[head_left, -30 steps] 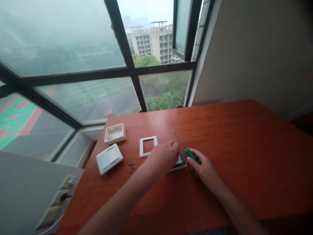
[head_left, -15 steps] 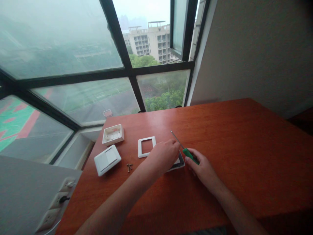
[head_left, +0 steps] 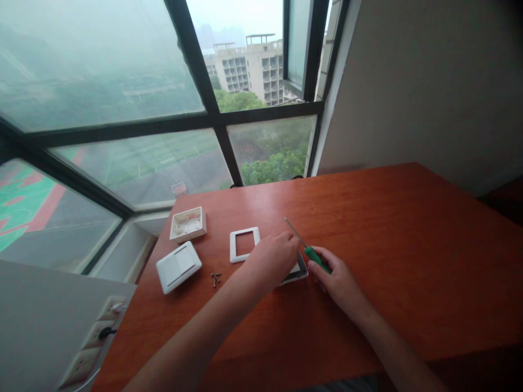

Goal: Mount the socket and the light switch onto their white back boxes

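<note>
My right hand [head_left: 333, 270] is closed around the green handle of a screwdriver [head_left: 316, 258], whose metal shaft slants up and to the left. Over a wall switch unit [head_left: 300, 272], my left hand [head_left: 279, 255] is bent with its fingers curled together; what the fingertips pinch, if anything, is hidden behind the hand. Only the unit's dark edge and white rim show beneath that hand. Just behind the left wrist lies a white rectangular cover frame [head_left: 233, 247], partly covered by the hand. Several small screws [head_left: 215, 279] lie in a loose pile left of my left forearm.
On the table's left side, a white switch with its cover plate [head_left: 178, 267] lies in front of an open white mounting box [head_left: 188, 225]. The reddish wooden table [head_left: 388, 234] meets windows at the back. Wall sockets [head_left: 96, 333] with plugs are at the lower left.
Almost nothing differs. The whole view shifts very slightly, and both hands keep their poses.
</note>
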Action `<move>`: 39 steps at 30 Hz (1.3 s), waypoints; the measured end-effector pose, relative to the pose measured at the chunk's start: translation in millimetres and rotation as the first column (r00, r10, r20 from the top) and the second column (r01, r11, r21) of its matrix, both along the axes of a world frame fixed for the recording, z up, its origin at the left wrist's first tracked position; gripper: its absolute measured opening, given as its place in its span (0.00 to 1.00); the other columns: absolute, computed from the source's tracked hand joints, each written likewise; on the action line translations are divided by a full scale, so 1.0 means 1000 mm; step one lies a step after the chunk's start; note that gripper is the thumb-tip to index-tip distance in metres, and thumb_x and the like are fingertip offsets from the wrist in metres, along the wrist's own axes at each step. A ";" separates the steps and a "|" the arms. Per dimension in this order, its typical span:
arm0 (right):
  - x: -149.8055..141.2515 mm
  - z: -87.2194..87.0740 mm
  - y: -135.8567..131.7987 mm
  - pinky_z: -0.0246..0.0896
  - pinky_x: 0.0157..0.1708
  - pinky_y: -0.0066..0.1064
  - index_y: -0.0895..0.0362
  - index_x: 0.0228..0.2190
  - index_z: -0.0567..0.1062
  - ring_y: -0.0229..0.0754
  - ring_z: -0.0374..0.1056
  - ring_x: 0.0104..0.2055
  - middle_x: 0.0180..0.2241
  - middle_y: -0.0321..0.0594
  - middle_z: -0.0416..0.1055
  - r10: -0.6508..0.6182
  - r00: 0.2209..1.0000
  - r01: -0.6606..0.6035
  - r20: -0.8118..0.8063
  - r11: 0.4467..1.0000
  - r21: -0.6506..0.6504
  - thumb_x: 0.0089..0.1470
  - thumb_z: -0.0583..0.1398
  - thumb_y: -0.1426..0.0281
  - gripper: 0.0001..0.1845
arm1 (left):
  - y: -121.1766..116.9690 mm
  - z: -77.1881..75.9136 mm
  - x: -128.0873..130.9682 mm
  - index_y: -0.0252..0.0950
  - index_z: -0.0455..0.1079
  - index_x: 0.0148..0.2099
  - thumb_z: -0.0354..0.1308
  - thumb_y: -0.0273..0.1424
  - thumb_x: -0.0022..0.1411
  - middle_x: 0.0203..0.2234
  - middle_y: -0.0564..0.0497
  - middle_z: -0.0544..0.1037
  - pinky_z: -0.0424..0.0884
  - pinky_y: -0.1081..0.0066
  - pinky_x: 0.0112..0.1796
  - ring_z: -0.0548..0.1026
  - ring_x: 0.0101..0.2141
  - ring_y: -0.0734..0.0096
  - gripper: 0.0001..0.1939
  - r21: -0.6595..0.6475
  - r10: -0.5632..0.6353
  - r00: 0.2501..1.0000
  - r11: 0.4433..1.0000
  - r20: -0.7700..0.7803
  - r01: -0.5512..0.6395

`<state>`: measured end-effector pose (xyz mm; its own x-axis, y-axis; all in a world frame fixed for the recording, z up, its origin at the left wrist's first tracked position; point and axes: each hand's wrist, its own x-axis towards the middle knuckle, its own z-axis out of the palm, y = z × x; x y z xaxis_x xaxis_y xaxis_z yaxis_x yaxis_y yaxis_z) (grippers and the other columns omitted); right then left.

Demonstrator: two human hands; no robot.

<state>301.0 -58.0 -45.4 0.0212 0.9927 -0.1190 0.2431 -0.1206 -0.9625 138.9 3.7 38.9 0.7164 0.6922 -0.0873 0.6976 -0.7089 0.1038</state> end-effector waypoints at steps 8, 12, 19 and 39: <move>-0.001 0.001 0.000 0.57 0.21 0.28 0.58 0.45 0.72 0.38 0.64 0.24 0.27 0.38 0.71 -0.004 1.000 0.004 -0.010 1.000 -0.001 0.55 0.57 0.61 0.19 | -0.002 0.004 0.003 0.32 0.70 0.39 0.50 0.28 0.67 0.34 0.45 0.76 0.72 0.69 0.32 0.77 0.32 0.64 0.08 -0.012 0.005 1.000 1.000 0.005 -0.005; -0.001 -0.001 0.000 0.55 0.20 0.27 0.58 0.47 0.71 0.37 0.63 0.23 0.28 0.38 0.71 0.011 1.000 -0.012 -0.007 1.000 -0.016 0.56 0.56 0.61 0.20 | -0.001 0.004 0.002 0.31 0.70 0.38 0.51 0.26 0.65 0.34 0.45 0.76 0.72 0.69 0.32 0.77 0.33 0.62 0.07 -0.003 -0.004 1.000 1.000 -0.018 0.004; 0.000 -0.002 0.000 0.59 0.24 0.29 0.58 0.46 0.72 0.40 0.66 0.26 0.27 0.38 0.72 0.002 1.000 -0.002 -0.017 1.000 0.000 0.55 0.57 0.60 0.21 | -0.001 -0.001 0.002 0.32 0.69 0.40 0.50 0.27 0.66 0.35 0.45 0.76 0.72 0.70 0.32 0.77 0.33 0.64 0.07 -0.024 0.001 1.000 1.000 -0.005 -0.001; -0.001 -0.002 0.001 0.59 0.23 0.29 0.59 0.46 0.72 0.40 0.66 0.26 0.30 0.40 0.73 0.018 1.000 -0.018 0.004 1.000 0.003 0.55 0.56 0.61 0.21 | -0.003 -0.004 0.005 0.32 0.69 0.40 0.51 0.27 0.66 0.34 0.45 0.76 0.73 0.69 0.34 0.77 0.34 0.63 0.06 -0.022 -0.026 1.000 0.999 -0.016 0.026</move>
